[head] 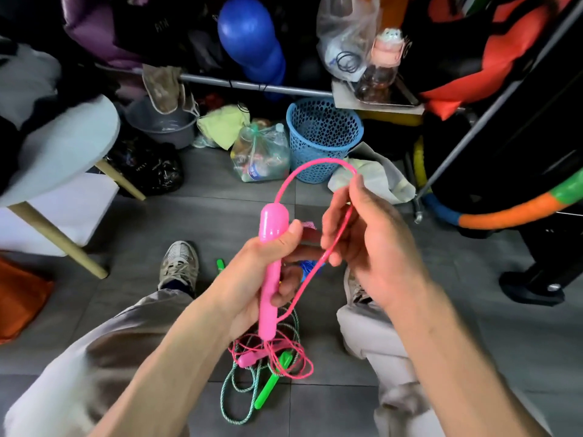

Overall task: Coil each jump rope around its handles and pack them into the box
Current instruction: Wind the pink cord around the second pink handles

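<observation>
The 2 hands [315,247] hold 1 handle [271,263] upright above the rope pile [271,364] on the floor [473,342]. The pile lies between both feet. The basket [321,137] stands behind, a stool [63,146] at left.

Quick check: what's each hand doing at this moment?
Left hand: closed around the pink handle.
Right hand: pinching the pink rope near the top of its loop.
</observation>
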A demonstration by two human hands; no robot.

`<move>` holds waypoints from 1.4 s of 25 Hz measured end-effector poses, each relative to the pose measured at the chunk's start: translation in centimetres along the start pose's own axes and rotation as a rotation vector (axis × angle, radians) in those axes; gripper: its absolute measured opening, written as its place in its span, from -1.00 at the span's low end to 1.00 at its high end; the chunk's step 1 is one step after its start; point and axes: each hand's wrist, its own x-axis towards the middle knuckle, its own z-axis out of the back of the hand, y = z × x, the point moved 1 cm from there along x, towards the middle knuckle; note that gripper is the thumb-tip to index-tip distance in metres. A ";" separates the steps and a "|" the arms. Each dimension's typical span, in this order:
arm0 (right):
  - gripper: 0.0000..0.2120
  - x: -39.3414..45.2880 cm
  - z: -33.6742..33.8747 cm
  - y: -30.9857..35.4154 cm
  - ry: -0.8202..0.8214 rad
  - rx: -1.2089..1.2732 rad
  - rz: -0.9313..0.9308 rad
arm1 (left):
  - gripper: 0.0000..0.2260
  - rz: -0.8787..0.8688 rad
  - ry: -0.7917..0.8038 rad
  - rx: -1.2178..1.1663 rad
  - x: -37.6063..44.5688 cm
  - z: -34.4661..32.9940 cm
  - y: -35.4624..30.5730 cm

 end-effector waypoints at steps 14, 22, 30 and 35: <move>-0.68 -0.2 -0.8 -3.4 0.052 -0.093 -0.195 | -0.83 -0.072 -0.171 -0.007 0.0 0.5 0.0; -0.78 1.2 2.9 0.2 -0.514 0.190 0.098 | -0.81 0.031 -0.102 0.140 0.1 1.4 0.0; -0.58 0.1 -0.8 -4.3 0.023 -0.026 -0.255 | -0.84 -0.055 -0.187 -0.035 0.3 2.0 -0.2; -0.76 1.0 1.0 -1.6 -0.220 0.021 -0.086 | -0.82 -0.020 -0.141 0.087 0.2 1.9 -0.2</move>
